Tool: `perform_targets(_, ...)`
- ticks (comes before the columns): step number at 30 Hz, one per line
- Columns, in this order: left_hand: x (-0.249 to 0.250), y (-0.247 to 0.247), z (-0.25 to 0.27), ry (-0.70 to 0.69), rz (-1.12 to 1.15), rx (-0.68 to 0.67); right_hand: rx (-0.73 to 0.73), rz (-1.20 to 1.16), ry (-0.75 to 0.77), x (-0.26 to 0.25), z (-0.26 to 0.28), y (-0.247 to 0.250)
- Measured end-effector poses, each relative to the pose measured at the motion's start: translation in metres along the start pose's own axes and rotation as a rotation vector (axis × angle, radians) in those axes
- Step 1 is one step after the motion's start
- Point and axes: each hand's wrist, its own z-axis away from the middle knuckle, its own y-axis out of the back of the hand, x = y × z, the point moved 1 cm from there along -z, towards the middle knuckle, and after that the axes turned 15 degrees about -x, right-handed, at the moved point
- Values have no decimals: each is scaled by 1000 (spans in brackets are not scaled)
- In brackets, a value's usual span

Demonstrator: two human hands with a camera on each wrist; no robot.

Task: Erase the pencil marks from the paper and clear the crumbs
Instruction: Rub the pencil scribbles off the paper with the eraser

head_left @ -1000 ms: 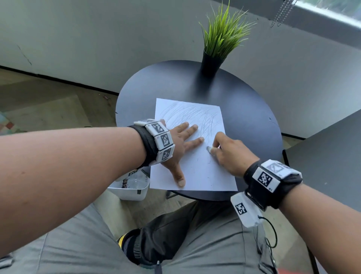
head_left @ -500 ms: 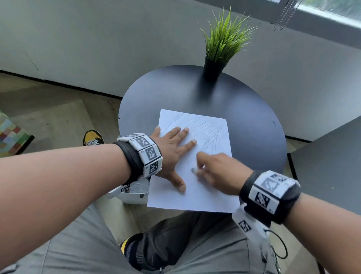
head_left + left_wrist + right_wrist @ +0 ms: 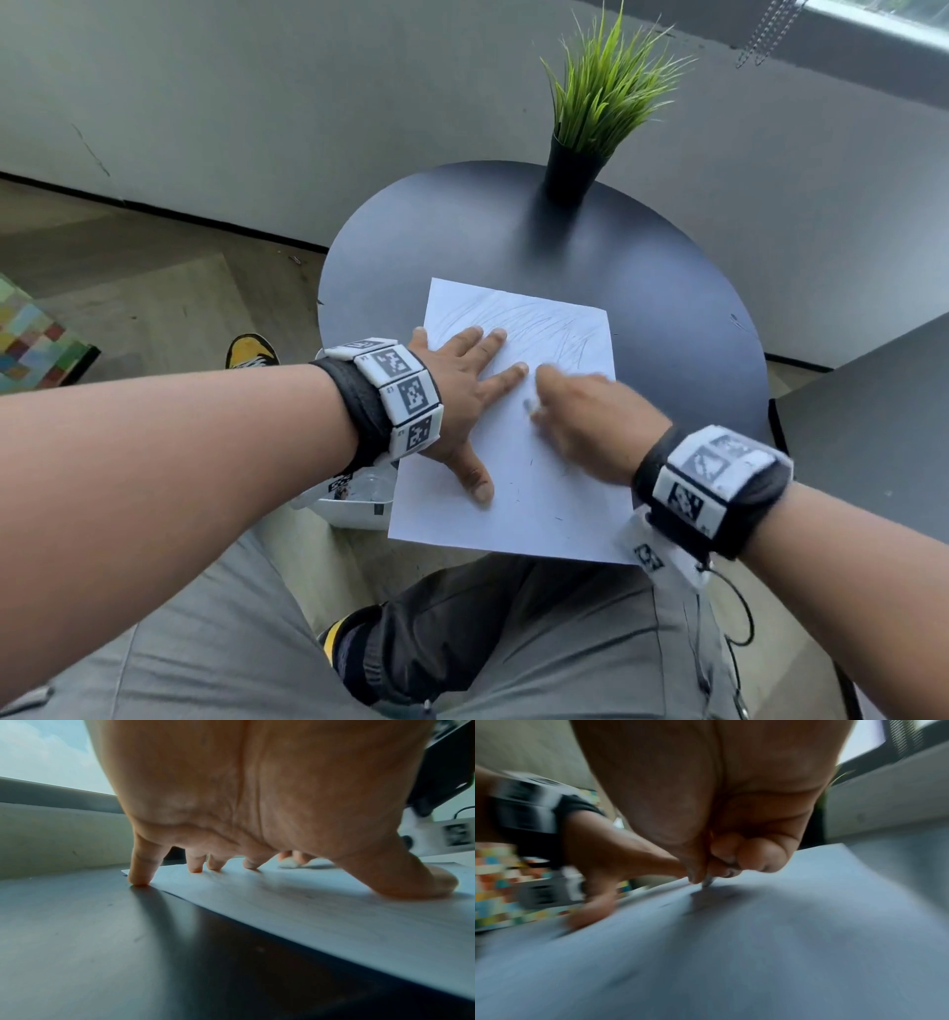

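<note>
The paper (image 3: 518, 426) sits on the near half of the round table (image 3: 667, 308), its near edge hanging a bit over the rim at 6 o'clock. We see pencil marks (image 3: 534, 324) scribbled over the far half of the sheet, plus a few tiny dark specks nearer us, though we can't tell if those are crumbs or marks.

The left hand (image 3: 462, 395) lies spread on the sheet's 9 o'clock side, fingers straight and splayed, tips pressing down. In the left wrist view the little finger (image 3: 140, 870) lands right at the paper's edge, where it meets the table, and the thumb (image 3: 421, 880) lies flat on the sheet.

The right hand (image 3: 595, 421) is just beside it toward 3 o'clock, blurred, fingers curled. It pinches a small pale eraser (image 3: 708, 880) between thumb and fingertips, with the eraser's tip touching the paper near the middle. In the head view the eraser (image 3: 529, 406) pokes out just past the left index fingertip.

Further out, a plant (image 3: 601, 97) in a dark pot stands at the table's 12 o'clock edge. A white bin (image 3: 354, 501) sits on the floor under the left wrist, around 8 o'clock, and a second dark table (image 3: 873, 421) is off at 3 o'clock.
</note>
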Motion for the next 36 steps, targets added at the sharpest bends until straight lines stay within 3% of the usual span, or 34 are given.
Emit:
perform_targets(3,1,2,1,3,-1,-12,-160,93,181,-25,12,-18)
perform_targets(6,1,3,2,3,-3,-11,-39,12,-43,6,-5,7)
perform_targets(8,2,3,3,8,0,-14,16,8,-82,10,-6,8)
perform_targets(12,3,5,3,12,9,-31,-156,105,167,-24,11,-16)
perform_targets(14,3,6,4,18,0,-25,-135,97,54,-6,3,-3)
perform_targets(16,4,6,4,23,-3,-22,-24,47,-89,17,-5,9)
perform_targets(17,4,6,5,23,-1,-23,6,42,-90,18,-3,8)
perform_targets(21,5,7,5,21,-1,-36,-132,119,187,-25,18,-21)
perform_targets(23,5,8,4,20,-4,-40,-146,105,103,-14,14,-13)
perform_targets(26,5,8,5,24,-7,-31,3,-27,-182,22,0,10)
perform_targets(28,5,8,5,28,-8,-37,0,1,-129,13,4,6)
perform_targets(31,6,9,4,26,-5,-51,-139,67,114,-18,20,-16)
perform_targets(33,6,10,4,22,-6,-52,-119,74,42,-3,14,-10)
perform_targets(36,6,10,4,23,0,-49,23,-27,-156,33,0,4)
